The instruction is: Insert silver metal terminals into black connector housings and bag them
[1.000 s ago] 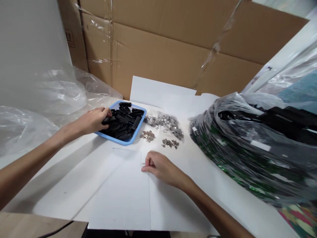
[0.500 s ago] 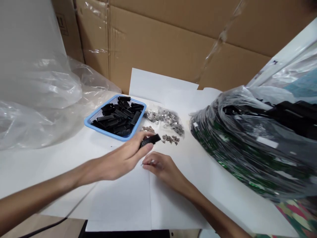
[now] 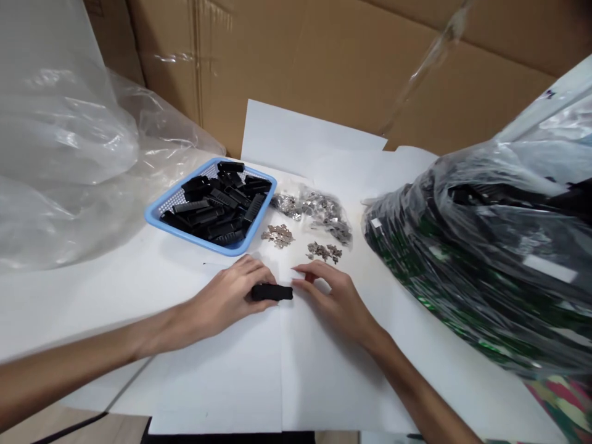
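My left hand (image 3: 229, 299) is closed on a small black plastic part (image 3: 272, 291), holding it flat just above the white paper. Right beside the part's free end is my right hand (image 3: 333, 298), its thumb and fingers pinched together at the part's tip; whether they hold something tiny I cannot make out. Behind the hands a blue basket (image 3: 157, 213) is filled with several more black parts. Small piles of metal clips (image 3: 277, 235) lie between the basket and my hands.
A clear bag of metal clips (image 3: 319, 213) lies behind the loose piles. A large plastic bag of dark and green items (image 3: 472, 259) fills the right side. Crumpled clear plastic (image 3: 65, 166) sits at left. Cardboard boxes (image 3: 300, 68) stand behind.
My left hand took a black part from the basket and brought it down to the paper. My right hand moved up to meet the part's end. The camera tilted down.
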Available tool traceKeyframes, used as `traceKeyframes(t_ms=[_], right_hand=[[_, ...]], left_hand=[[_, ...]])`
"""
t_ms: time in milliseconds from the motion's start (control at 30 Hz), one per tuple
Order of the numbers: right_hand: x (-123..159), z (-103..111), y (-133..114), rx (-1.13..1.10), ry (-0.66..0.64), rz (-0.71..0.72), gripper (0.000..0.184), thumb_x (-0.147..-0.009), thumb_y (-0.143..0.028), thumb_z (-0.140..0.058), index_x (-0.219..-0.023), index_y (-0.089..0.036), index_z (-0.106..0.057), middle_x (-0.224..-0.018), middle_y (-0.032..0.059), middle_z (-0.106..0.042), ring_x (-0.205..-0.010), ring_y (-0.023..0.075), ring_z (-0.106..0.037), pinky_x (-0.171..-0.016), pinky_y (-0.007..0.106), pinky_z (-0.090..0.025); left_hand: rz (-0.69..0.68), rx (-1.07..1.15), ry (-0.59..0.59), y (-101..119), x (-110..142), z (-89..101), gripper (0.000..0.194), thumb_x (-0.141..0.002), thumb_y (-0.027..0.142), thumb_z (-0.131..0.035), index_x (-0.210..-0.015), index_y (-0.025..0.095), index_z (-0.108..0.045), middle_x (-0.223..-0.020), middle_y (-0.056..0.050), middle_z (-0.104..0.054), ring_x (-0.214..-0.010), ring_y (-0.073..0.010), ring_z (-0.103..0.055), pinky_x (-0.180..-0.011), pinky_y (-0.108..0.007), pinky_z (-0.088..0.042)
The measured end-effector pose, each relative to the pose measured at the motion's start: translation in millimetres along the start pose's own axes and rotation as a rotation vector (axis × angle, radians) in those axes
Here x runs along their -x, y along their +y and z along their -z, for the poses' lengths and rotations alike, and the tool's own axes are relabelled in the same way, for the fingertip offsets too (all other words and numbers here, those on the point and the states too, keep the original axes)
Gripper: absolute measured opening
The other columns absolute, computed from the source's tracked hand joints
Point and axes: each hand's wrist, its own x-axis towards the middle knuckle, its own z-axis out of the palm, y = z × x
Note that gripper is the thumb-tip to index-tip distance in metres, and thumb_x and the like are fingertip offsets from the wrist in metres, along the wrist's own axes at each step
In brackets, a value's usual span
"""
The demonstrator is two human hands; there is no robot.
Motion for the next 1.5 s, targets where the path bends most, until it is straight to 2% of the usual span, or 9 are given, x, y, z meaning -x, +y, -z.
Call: traceKeyframes(t_ms=[133, 233, 367, 533, 733, 1100, 1267, 1400, 1500], right_hand=[[2, -3, -6, -0.072, 0.008, 0.049, 0.023, -0.095, -0.037, -0.074, -0.114, -0.024, -0.078, -0.085, 0.0027, -0.068, -0.077, 0.0179, -0.065, -0.074, 0.033, -0.056], [2, -3, -10, -0.162, 0.023, 0.042, 0.025, -0.093, -0.034, -0.078, -0.117, -0.028, -0.079, -0.085, 0.0017, -0.068, -0.077, 0.0166, -0.063, -0.074, 0.032, -0.055], [4, -6, -13, -0.177, 0.003, 0.041, 0.027, -0.095, -0.026, -0.074, -0.121, -0.032, -0.078, -0.095, 0.0028, -0.068, -0.085, 0.0166, -0.064, -0.076, 0.031, -0.054], [8, -14, -13, -0.149, -0.016, 0.026, 0.028, -0.094, -0.021, -0.076, -0.118, -0.034, -0.079, -0.104, 0.0034, -0.066, -0.102, 0.0187, -0.063, -0.088, 0.033, -0.051], [8, -18, -11, -0.252, -0.037, -0.119, 0.023, -0.093, -0.027, -0.077, -0.114, -0.034, -0.081, -0.103, 0.0027, -0.065, -0.095, 0.0169, -0.062, -0.081, 0.03, -0.052], [8, -22, -17, -0.204, -0.043, -0.187, 0.025, -0.092, -0.03, -0.078, -0.117, -0.034, -0.08, -0.105, 0.0041, -0.067, -0.102, 0.0192, -0.064, -0.081, 0.031, -0.053], [4, -2, -15, -0.179, -0.118, -0.167, 0.037, -0.094, -0.033, -0.075, -0.131, -0.032, -0.073, -0.116, 0.005, -0.065, -0.102, 0.018, -0.066, -0.091, 0.032, -0.056], [-6, 29, -1, 0.079, 0.105, -0.165, 0.025, -0.101, -0.033, -0.063, -0.122, -0.024, -0.075, -0.112, 0.0077, -0.068, -0.086, 0.0176, -0.066, -0.067, 0.029, -0.056], [-10, 40, 16, 0.383, 0.158, -0.111, 0.025, -0.099, -0.026, -0.063, -0.121, -0.021, -0.074, -0.109, 0.0097, -0.068, -0.09, 0.0228, -0.067, -0.072, 0.035, -0.056]], left_hand=[[0.014, 0.049, 0.021, -8, -3, 0.0, 0.031, -0.09, 0.045, -0.077, -0.109, 0.022, -0.067, -0.101, -0.004, -0.063, -0.086, -0.0206, -0.059, -0.077, -0.032, -0.049], [0.02, 0.072, 0.008, -10, -1, 3.7, 0.029, -0.092, 0.042, -0.074, -0.111, 0.022, -0.067, -0.095, -0.001, -0.059, -0.075, -0.0162, -0.055, -0.068, -0.028, -0.046], [-0.026, 0.056, -0.006, -8, -1, 5.4, 0.02, -0.096, 0.035, -0.07, -0.114, 0.026, -0.069, -0.101, -0.002, -0.06, -0.082, -0.0163, -0.057, -0.072, -0.027, -0.047], [-0.025, 0.066, -0.014, -9, -4, 1.6, 0.014, -0.097, 0.035, -0.069, -0.105, 0.023, -0.069, -0.099, -0.001, -0.062, -0.078, -0.015, -0.056, -0.069, -0.026, -0.047], [-0.051, 0.066, 0.026, -13, -2, -2.1, 0.016, -0.097, 0.031, -0.071, -0.111, 0.025, -0.07, -0.1, -0.001, -0.062, -0.079, -0.0141, -0.057, -0.069, -0.025, -0.047], [-0.042, 0.064, 0.059, -13, 0, -4.6, 0.013, -0.097, 0.033, -0.071, -0.1, 0.021, -0.069, -0.093, 0.0, -0.059, -0.078, -0.0145, -0.057, -0.069, -0.026, -0.049], [-0.027, -0.003, 0.029, -8, -1, -1.5, 0.012, -0.098, 0.031, -0.067, -0.106, 0.023, -0.067, -0.096, -0.001, -0.06, -0.079, -0.0153, -0.059, -0.072, -0.027, -0.05], [-0.053, -0.125, 0.021, -1, -3, -1.7, 0.037, -0.096, 0.036, -0.069, -0.13, 0.024, -0.064, -0.11, -0.005, -0.063, -0.096, -0.021, -0.064, -0.084, -0.033, -0.054], [-0.114, -0.213, 0.031, 1, -5, -4.8, 0.036, -0.098, 0.04, -0.069, -0.129, 0.023, -0.069, -0.113, -0.007, -0.063, -0.103, -0.0239, -0.066, -0.085, -0.035, -0.055]])
